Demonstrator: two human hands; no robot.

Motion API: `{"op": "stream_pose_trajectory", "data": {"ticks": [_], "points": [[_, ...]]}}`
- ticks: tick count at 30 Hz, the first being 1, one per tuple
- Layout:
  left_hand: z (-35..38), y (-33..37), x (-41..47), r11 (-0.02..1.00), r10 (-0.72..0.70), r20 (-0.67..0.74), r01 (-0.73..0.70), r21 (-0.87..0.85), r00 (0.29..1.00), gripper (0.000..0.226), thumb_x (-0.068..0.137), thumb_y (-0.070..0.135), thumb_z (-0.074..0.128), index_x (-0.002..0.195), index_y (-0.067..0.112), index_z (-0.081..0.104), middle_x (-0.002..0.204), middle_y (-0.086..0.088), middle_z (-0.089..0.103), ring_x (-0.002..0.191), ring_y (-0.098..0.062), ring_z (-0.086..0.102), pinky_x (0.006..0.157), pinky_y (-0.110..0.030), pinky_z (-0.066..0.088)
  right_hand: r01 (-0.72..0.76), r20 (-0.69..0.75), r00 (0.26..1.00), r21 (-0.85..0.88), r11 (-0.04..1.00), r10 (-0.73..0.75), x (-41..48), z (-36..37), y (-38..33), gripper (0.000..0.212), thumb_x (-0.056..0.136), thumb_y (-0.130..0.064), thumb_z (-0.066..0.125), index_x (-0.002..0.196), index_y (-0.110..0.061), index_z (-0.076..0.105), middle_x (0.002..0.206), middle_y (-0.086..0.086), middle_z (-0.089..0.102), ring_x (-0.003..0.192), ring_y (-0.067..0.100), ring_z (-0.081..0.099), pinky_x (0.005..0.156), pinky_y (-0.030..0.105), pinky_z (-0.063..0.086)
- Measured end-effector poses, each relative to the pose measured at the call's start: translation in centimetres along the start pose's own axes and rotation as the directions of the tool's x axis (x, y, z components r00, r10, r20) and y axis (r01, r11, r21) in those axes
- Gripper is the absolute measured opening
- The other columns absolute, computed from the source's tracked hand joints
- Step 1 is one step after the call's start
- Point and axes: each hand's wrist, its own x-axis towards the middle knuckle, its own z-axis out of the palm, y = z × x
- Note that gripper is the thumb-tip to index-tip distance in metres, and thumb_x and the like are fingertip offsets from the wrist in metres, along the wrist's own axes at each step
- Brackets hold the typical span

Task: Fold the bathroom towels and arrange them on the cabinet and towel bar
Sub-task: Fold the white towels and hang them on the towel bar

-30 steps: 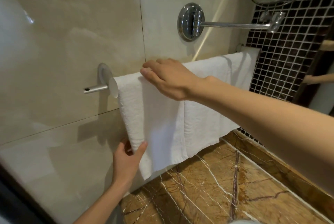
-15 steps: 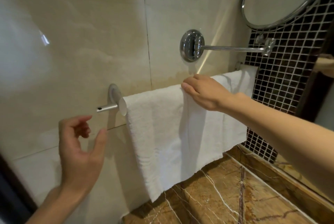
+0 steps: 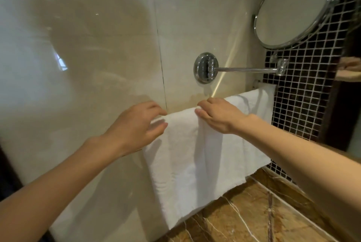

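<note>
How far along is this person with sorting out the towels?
Done: one white towel hangs draped over the bar, covering it. In hand: the right hand holds its top edge while the left hand, fingers spread, reaches its left corner, apparently straightening it. Left: probably that final tidy; no other towels show, so the cabinet part cannot be judged.

Glossy beige wall tiles (image 3: 97,46) fill the left and middle. A chrome wall mount (image 3: 206,67) sits on them, its thin arm (image 3: 246,69) running right to a round mirror (image 3: 291,7), up against black mosaic tile (image 3: 304,93) on the far right.
</note>
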Motion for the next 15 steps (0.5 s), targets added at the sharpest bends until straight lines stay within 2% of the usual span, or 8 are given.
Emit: {"op": "stream_pose_trajectory", "data": {"ticks": [3,6,9,15], "points": [[1.4,0.2,2.3,0.988,-0.077,0.106,0.062,0.139,0.991,0.034,0.091,0.047,0.048,0.111,0.023,0.064,0.108,0.003,0.061,0.101,-0.022,0.058,0.079,-0.037,0.049,0.003,0.021,1.000,-0.006,1.000,-0.003,0.0,-0.2,0.1,0.044,0.101,-0.045,0.028,0.111,-0.012,0.055,0.109,0.017,0.057,0.104,0.035,0.052,0.084,0.037,0.036],[2.6,0.5,4.4,0.963,-0.132,0.205,0.077,0.259,0.970,0.032,0.091,0.051,0.046,0.094,0.023,0.061,0.093,0.001,0.061,0.092,-0.025,0.057,0.069,-0.034,0.045,0.012,0.060,0.998,0.030,0.999,-0.014,0.0,-0.6,0.3,0.040,0.101,-0.043,0.028,0.107,-0.012,0.053,0.108,0.015,0.057,0.104,0.033,0.052,0.082,0.036,0.036],[3.7,1.0,5.7,0.958,-0.162,0.263,0.087,0.274,0.951,0.031,0.091,0.048,0.048,0.075,0.022,0.046,0.080,-0.001,0.052,0.087,-0.029,0.057,0.065,-0.033,0.040,0.009,0.054,0.998,0.034,0.999,-0.011,-0.1,-0.7,1.4,0.039,0.102,-0.038,0.028,0.110,-0.010,0.053,0.111,0.015,0.059,0.105,0.035,0.052,0.090,0.041,0.039],[4.0,1.4,6.3,0.956,-0.166,0.277,0.085,0.281,0.947,0.037,0.090,0.043,0.053,0.065,0.019,0.038,0.072,-0.001,0.047,0.072,-0.026,0.050,0.065,-0.034,0.045,0.023,-0.013,1.000,0.032,0.999,-0.023,-0.2,0.2,3.4,0.037,0.103,-0.034,0.029,0.118,-0.012,0.055,0.116,0.011,0.059,0.109,0.031,0.050,0.095,0.042,0.037]]}}
